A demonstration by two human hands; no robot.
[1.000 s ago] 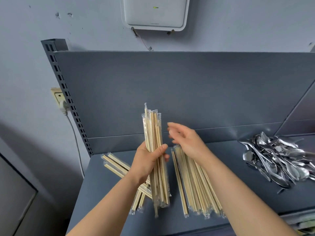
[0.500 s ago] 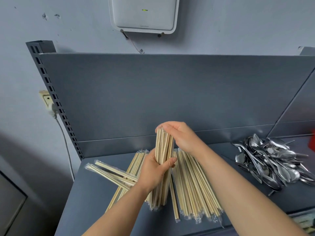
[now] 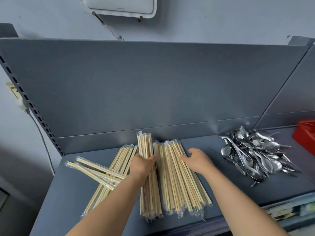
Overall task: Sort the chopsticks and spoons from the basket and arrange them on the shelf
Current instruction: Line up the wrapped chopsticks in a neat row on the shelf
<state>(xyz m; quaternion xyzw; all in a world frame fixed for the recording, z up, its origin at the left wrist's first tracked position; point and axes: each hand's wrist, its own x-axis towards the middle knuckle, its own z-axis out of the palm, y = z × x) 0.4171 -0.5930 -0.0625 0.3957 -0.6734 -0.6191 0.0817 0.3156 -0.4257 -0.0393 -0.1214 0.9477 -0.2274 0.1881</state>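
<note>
So the bundle of wrapped chopsticks [image 3: 148, 169] that was standing upright half a second ago is now laid flat on the shelf [image 3: 226, 189], and the right hand [image 3: 198, 160] has come off its top end.

Biggest first: the shelf carries everything. Right of the grip is the neat row of wrapped chopsticks [image 3: 179, 178], all pointing toward the back panel, and the held bundle is tucked right against it, probably to extend that row. The right hand rests spread and flat on that row, holding nothing, likely just keeping it from sliding. Well off to the right sits the spoon pile [image 3: 254, 155], kept apart as its own sort.

Left of the grip are loose packs [image 3: 102, 171] lying crossed, not straightened yet.

The left hand [image 3: 143, 167] is wrapped around the bundle's middle, fingers pressed closed on it.
</note>
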